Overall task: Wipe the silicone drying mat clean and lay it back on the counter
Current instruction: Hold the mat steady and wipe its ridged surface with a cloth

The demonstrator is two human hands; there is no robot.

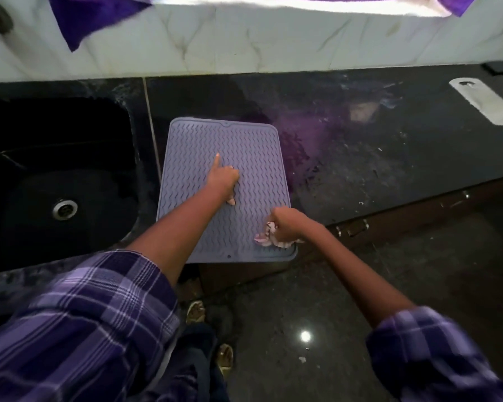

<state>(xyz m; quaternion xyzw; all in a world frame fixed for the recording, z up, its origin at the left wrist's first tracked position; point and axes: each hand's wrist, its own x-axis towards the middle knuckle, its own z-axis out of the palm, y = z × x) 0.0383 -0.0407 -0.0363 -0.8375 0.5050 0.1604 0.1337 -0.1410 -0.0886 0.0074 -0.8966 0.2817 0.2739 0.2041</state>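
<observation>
While the silicone drying mat (227,169) lies flat near the counter's (389,169) front edge, just right of the sink (55,175) — its near end overhanging that edge — the left hand (222,178) presses on the mat's middle, forefinger extended. The right hand (288,224) is clenched around a crumpled cloth (266,235) at the mat's near right corner. Wiping appears underway; the next stroke calls for sweeping the cloth along the ridges while the mat is pinned.

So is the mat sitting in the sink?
No, the mat lies on the counter beside the sink, its near edge hanging over the counter's front.
</observation>
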